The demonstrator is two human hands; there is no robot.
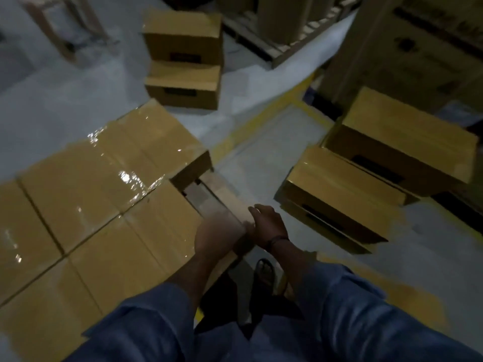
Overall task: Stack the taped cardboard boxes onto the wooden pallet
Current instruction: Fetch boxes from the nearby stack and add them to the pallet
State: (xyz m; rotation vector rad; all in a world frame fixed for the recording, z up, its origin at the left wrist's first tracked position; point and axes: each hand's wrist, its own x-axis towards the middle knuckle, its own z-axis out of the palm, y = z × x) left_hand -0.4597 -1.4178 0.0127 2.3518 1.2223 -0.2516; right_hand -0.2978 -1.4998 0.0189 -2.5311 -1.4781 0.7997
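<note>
Next, the blurred left hand [217, 237], fingers unreadable, and loosely curled empty right hand [268, 223] should grip the nearest box [345, 181] low.

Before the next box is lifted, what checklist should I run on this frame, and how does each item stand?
1. Right hand free: ok, it holds nothing.
2. Left hand free: cannot tell, it is motion-blurred.
3. Room on the wooden pallet: ok, bare boards show beside the shiny taped brown cardboard boxes.
4. Boxes left to fetch: ok, plain brown cardboard boxes sit stacked on the floor at the right.
5. Tape on those boxes: cannot tell, too blurred.
6. Path across the grey floor to them: ok, nothing lies between.
</note>
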